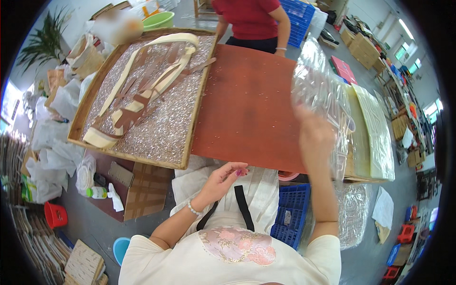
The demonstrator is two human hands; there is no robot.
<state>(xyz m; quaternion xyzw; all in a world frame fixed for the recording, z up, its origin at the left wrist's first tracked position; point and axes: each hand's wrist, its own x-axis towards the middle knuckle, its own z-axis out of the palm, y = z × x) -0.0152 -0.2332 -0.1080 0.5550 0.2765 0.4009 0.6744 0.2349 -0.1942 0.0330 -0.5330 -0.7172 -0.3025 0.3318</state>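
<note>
My left hand (223,179) is at the near edge of a reddish-brown board (251,104). Its thumb and fingertips come together in a pinch, with a tiny purplish spot between them that is too small to name. Over the board's right side, my right hand (316,130) is smeared by motion, so its fingers do not show clearly. Beside it lies a stack of clear plastic sheets (318,71) with moulded outlines. To the left, a wood-rimmed tray (189,137) full of small glittering bits carries cream and brown strap pieces (135,102).
Across the board stands a person in a red top (249,19). More clear sheets (375,128) lie at the right. Below the board are a blue plastic crate (290,209) and a cardboard box (147,190). A red bucket (56,214) stands on the floor at left.
</note>
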